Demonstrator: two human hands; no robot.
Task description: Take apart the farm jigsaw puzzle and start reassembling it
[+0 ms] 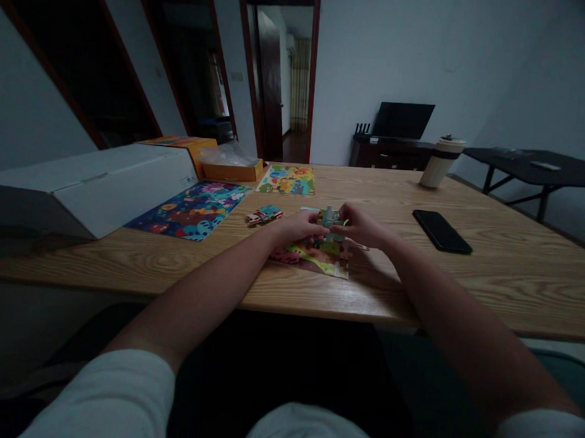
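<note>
Hands, left hand (299,227) and right hand (363,226), grip puzzle pieces (330,219) together above puzzle board (315,256); joining step, needing careful alignment.

Grained, smooth-finished wooden table (490,281) bearing printed cardboard puzzle pieces (329,222) and a matt puzzle sheet (195,209), a glossy black phone (441,231), and a matt white cardboard box (93,186).

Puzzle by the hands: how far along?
Done: part of the colourful jigsaw board at the table's near edge looks filled. In hand: left hand and right hand pinch pale grey-green pieces above it. Left: small loose red-and-blue cluster lies apart, unjoined.
</note>
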